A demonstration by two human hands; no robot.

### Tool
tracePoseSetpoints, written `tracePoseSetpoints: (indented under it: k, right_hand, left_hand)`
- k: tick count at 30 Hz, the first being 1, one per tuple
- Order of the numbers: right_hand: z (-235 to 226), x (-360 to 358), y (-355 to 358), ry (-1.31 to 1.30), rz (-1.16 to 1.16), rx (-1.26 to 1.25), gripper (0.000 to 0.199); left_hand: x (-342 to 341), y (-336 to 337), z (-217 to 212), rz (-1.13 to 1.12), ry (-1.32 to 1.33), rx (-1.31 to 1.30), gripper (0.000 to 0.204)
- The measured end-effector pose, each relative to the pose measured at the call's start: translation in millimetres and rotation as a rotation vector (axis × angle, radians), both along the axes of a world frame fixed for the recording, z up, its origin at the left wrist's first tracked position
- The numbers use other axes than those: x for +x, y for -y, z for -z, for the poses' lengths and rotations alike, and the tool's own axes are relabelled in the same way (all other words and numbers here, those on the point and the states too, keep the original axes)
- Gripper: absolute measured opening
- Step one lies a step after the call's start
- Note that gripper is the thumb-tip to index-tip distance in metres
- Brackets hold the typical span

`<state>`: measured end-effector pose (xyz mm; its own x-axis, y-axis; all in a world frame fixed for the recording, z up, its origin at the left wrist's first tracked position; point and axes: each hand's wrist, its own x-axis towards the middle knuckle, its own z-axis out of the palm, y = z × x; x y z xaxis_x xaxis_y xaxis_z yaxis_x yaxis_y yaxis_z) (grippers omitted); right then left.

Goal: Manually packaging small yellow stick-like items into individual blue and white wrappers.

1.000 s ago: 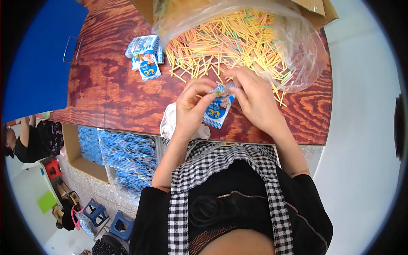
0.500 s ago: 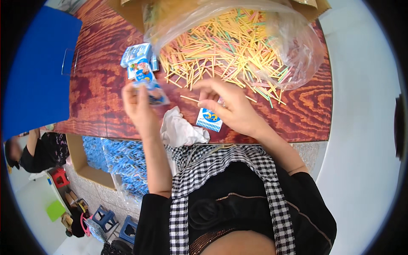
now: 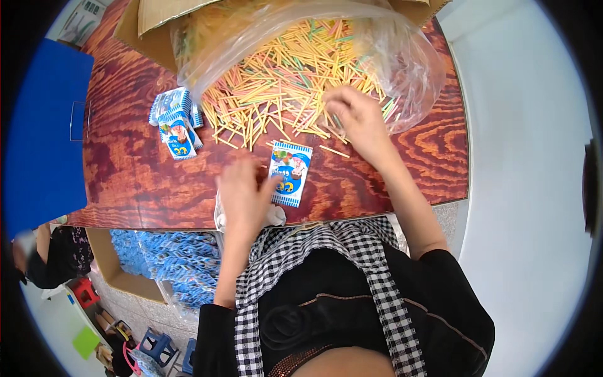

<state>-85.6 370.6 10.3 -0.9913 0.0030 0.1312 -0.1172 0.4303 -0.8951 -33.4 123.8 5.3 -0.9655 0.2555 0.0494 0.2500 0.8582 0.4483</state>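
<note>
My left hand (image 3: 244,191), blurred, is low at the table's front with its fingers apart, its thumb by the left edge of a blue and white printed packet (image 3: 290,176). That packet lies flat on the wood. Under my left hand a crumpled white cloth (image 3: 275,215) is partly covered. My right hand (image 3: 363,125) reaches over the right side of a heap of thin pastel sticks (image 3: 276,81). Its fingers are bent but parted, and no stick shows between them. One loose yellow stick (image 3: 335,151) lies left of my right wrist.
A cardboard box (image 3: 147,38) with a clear plastic bag (image 3: 414,81) stands behind the sticks. More packets (image 3: 179,135) are stacked at the left, near a blue panel (image 3: 47,132). Below the table edge, a carton (image 3: 129,283) holds many blue packets. Another person (image 3: 63,257) is at far left.
My left hand has let go of a packet at the stack and come toward the front packet. My right hand has left that packet, moving out to the sticks. The view has shifted.
</note>
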Motion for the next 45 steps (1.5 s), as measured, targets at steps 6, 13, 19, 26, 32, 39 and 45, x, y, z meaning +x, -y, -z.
tracePoseSetpoints:
  k: [6,13,19,26,32,39,45]
  right_hand:
    - [24,-52,-15,-0.310,0.141,0.090,0.025]
    - [22,-69,-65,-0.335,0.415,0.348,0.038]
    - [12,-73,-56,-0.319,0.466,0.486,0.037]
    - [5,-74,-77,-0.181,0.482,0.250,0.032]
    - [14,-88,-41,-0.382,0.384,0.417,0.030]
    - [-5,-139,-43,-0.212,0.169,0.543,0.026]
    - [-16,-164,-2,-0.317,0.205,0.554,0.025]
  left_hand:
    - [16,-16,6,-0.187,0.104,0.194,0.024]
    - [16,-13,7,-0.086,-0.087,0.198,0.011]
    - [16,-10,11,-0.047,-0.086,0.168,0.017]
    - [18,-7,5,-0.061,-0.075,0.219,0.045]
    - [17,-7,-1,-0.073,-0.049,0.189,0.047]
    - [-15,-27,-15,0.020,-0.129,0.341,0.037]
    - [-144,-41,-26,0.204,-0.415,0.068,0.049]
